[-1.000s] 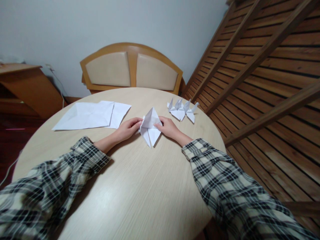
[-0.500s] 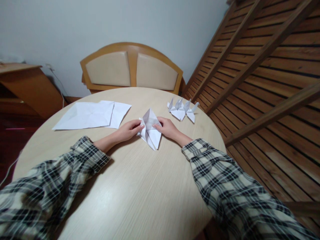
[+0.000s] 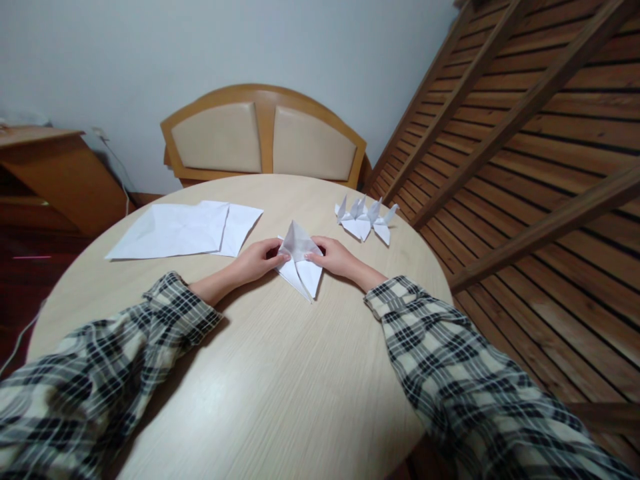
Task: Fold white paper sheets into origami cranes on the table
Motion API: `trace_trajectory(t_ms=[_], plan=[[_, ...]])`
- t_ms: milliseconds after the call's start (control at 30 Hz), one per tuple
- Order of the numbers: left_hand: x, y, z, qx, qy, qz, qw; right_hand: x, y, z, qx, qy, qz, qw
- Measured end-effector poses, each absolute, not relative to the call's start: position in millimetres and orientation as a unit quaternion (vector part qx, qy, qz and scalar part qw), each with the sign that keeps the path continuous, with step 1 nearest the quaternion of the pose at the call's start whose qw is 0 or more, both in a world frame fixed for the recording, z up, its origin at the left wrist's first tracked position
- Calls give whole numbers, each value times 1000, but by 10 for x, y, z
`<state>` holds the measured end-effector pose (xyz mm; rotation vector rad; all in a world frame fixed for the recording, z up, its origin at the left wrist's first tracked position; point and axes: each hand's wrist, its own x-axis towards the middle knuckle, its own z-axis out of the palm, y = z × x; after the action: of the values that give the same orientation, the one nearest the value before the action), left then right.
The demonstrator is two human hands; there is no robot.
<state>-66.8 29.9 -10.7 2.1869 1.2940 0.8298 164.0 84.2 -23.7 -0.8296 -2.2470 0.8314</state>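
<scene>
Tabletop (image 3: 280, 373) below, left hand (image 3: 256, 260) and right hand (image 3: 340, 257) seemingly pinch origami (image 3: 299, 245).

Matt white paper in the folded piece (image 3: 303, 248), crisply creased. Similar dull paper, by its look, in the sheets (image 3: 165, 231) at ten o'clock from it, faintly creased, and in the small folded figures (image 3: 356, 225) at two. Pale, fine-grained wood or wood-look laminate on the bench (image 3: 270, 387), smooth, with a soft sheen towards seven. Woven checked cloth, matt and rumpled, in the left sleeve (image 3: 105, 367) at eight and the right sleeve (image 3: 455, 360) at four. At twelve, smooth wood framing the padded panels (image 3: 217, 139), leather-like, faintly glossy. Rougher brown timber in the slatted screen (image 3: 530, 147) towards two.
</scene>
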Motion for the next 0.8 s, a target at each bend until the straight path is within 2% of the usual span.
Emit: trace_trajectory(t_ms=[800], plan=[[-653, 282, -86, 769, 503, 327, 222, 1611, 776, -185, -325, -846, 287, 310]])
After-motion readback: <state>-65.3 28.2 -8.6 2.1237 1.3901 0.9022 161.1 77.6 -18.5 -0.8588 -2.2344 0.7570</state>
